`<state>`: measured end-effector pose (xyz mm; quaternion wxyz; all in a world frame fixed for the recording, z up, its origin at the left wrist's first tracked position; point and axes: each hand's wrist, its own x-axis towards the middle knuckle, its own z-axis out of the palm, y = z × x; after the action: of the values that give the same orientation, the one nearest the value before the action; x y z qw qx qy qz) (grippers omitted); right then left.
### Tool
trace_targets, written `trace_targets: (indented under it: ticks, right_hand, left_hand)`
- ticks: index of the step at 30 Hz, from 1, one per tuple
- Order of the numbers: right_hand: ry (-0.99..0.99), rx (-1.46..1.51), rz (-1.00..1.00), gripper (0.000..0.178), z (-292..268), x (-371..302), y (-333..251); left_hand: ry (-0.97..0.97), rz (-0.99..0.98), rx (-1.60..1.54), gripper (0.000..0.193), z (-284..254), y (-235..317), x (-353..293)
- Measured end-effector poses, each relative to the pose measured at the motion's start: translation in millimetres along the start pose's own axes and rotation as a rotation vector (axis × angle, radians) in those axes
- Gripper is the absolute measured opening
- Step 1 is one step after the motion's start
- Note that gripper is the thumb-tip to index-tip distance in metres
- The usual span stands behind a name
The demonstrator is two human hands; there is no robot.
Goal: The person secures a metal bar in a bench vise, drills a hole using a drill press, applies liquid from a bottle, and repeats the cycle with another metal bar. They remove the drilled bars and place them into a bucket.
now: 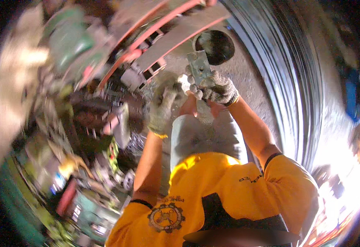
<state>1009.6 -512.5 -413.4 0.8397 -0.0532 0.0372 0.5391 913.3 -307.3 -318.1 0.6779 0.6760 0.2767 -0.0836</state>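
A flat grey metal plate (pixel 199 64), roughly rectangular with a small dark hole near its middle, is held up in front of my legs. My right hand (pixel 220 88), in a grey knit glove, is closed around the plate's lower end. My left hand (pixel 163 103), in a similar glove with a yellow cuff, is raised to the left of the plate and apart from it. Motion smears its fingers, so I cannot make out their pose or anything in them.
A round dark-mouthed container (pixel 215 47) stands on the floor beyond the plate. Long metal bars (pixel 287 74) lie bundled along the right. Red metal framing (pixel 163 31) runs across the far left. Blurred tools and parts (pixel 106 160) clutter the left side, near a green machine (pixel 71 43).
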Motion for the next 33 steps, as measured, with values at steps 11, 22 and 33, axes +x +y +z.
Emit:
trace_targets:
  ticks: [11, 22, 33]
  right_hand:
    - [-0.42, -1.273, 0.279, 0.045, 212.6, 42.8, 165.2]
    - [-0.074, -1.191, 0.583, 0.053, 319.7, 74.1, 447.1]
    - [-0.171, -1.541, 0.216, 0.047, 329.4, 242.9, 498.7]
  left_hand:
    - [0.441, 0.066, -0.396, 0.036, -148.7, 71.2, -242.0]
    - [0.871, 0.319, -0.858, 0.026, -282.8, -58.8, -448.9]
    - [1.0, 0.328, -0.361, 0.037, -420.7, -40.1, -441.2]
